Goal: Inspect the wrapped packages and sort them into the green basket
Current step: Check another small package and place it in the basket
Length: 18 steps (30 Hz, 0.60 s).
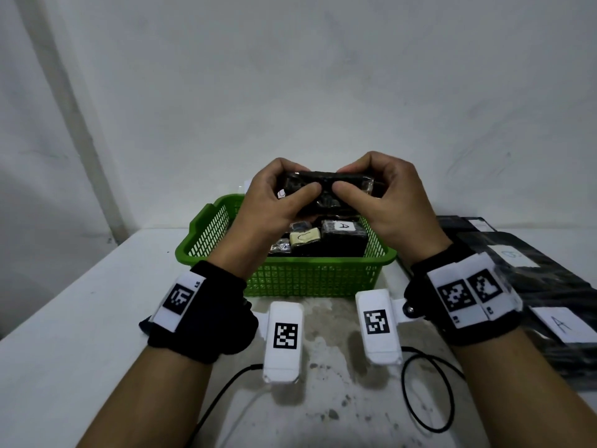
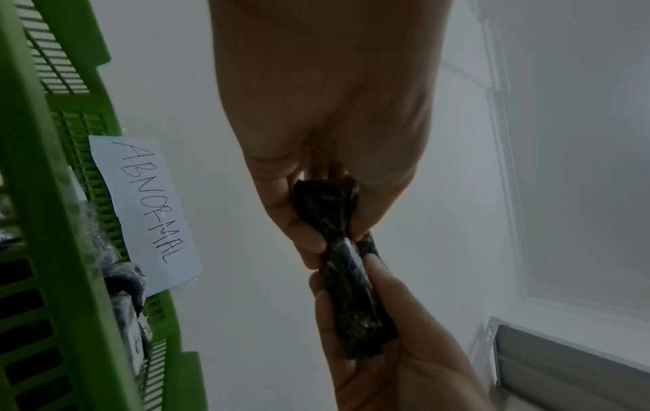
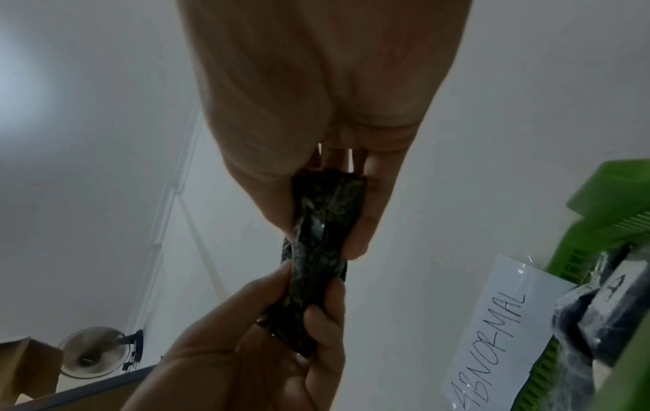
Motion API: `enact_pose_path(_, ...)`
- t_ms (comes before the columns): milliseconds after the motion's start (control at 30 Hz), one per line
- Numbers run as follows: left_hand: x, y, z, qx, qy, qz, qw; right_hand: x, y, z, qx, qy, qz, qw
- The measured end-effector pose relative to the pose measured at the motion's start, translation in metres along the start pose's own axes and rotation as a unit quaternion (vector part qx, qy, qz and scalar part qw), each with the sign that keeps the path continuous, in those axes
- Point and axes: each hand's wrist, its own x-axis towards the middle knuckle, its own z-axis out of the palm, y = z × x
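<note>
Package: black wrapped package (image 1: 324,185) is held in the air above the green basket (image 1: 284,276), long axis horizontal.
Left hand: left hand (image 1: 274,202) is curled round the package's left end, thumb pressed on the near face.
Right hand: right hand (image 1: 387,195) is curled round the right end, thumb tip close to the left thumb.
Basket: several wrapped packages are seen inside, one with a label marked A (image 1: 343,226); a paper sign reading ABNORMAL (image 2: 147,211) is fixed to the far wall.
Table: white table (image 1: 80,318) carries the basket.
Right side: flat black packages (image 1: 533,273) with white labels are laid just beside the basket.
</note>
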Motion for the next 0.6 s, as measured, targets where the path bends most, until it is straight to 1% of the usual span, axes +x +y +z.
enact_pose_path(100,-0.0001,0.0011,-0.0005,-0.003,-0.001,0.003,1.000,0.0014,0.0018,0.0013,-0.023,-0.002,-0.011,1.000)
enact_pose_path(167,-0.0009,0.0018,0.0006,-0.004,-0.002,-0.002,1.000,0.0009,0.0026,0.0006,-0.016,-0.005,-0.013,1.000)
enact_pose_path(300,-0.0025,0.0059,0.0013,-0.030,-0.028,-0.024,0.999,-0.0022,0.0019,-0.0013,0.010,-0.028,-0.013,0.999)
enact_pose_path(367,-0.0017,0.0064,-0.0003,-0.043,-0.022,-0.007,0.999,-0.0021,0.0009,-0.0013,0.050,-0.044,0.018,0.998)
enact_pose_path(467,-0.0010,0.0055,-0.0034,-0.050,-0.022,0.020,0.998,0.0000,-0.0001,-0.0002,0.158,-0.049,0.126,0.978)
enact_pose_path(500,-0.0011,0.0049,-0.0041,-0.050,-0.027,0.019,0.998,0.0007,-0.0002,-0.0002,0.179,-0.046,0.143,0.972)
enact_pose_path(533,-0.0012,0.0044,-0.0045,-0.049,-0.033,0.011,0.998,0.0009,0.0003,-0.0006,0.191,-0.040,0.144,0.970)
enact_pose_path(600,-0.0009,0.0034,-0.0044,-0.048,-0.036,-0.009,0.998,0.0019,0.0023,-0.0024,0.193,-0.022,0.122,0.973)
